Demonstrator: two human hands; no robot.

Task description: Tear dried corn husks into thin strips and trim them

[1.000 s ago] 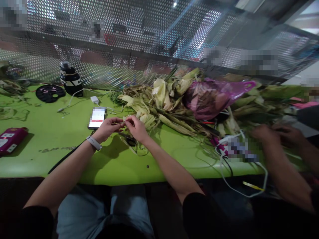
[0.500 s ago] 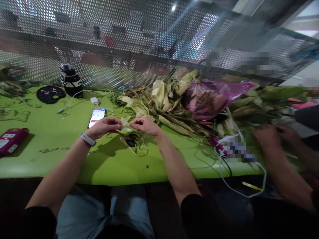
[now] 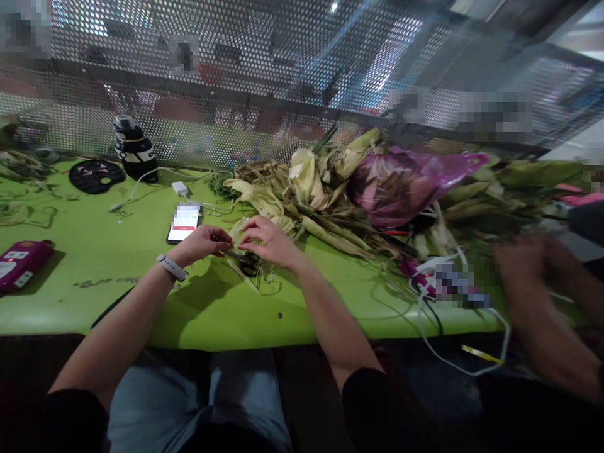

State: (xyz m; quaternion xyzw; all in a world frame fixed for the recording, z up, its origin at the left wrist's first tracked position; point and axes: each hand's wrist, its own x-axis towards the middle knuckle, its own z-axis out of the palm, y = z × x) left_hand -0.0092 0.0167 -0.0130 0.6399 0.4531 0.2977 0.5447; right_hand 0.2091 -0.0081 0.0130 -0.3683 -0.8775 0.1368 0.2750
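My left hand point(image 3: 206, 243), with a pale watch band at the wrist, pinches the edge of a small pale corn husk piece point(image 3: 239, 230). Facing it, my right hand point(image 3: 270, 244) has its fingers bent round the other side of this piece; the fingertips partly cover it. Below the hands, black-handled scissors point(image 3: 248, 265) lie on the green table among thin husk strips point(image 3: 250, 283). Behind my right hand is a large heap of dried corn husks point(image 3: 330, 220). A phone point(image 3: 185, 221) with a lit screen lies just beyond my left hand.
A pink plastic bag point(image 3: 391, 189) rests on the heap. Further left are a black bottle point(image 3: 136, 151), a black palette-shaped tray point(image 3: 97, 176) and a purple power strip point(image 3: 26, 264). White cables point(image 3: 460, 365) hang over the right edge, near a co-worker's blurred hands point(image 3: 523, 258).
My right hand has shifted left, its fingers rising over the husk piece and covering more of it. My left hand has moved slightly, uncovering more of the phone. The co-worker's hands have moved.
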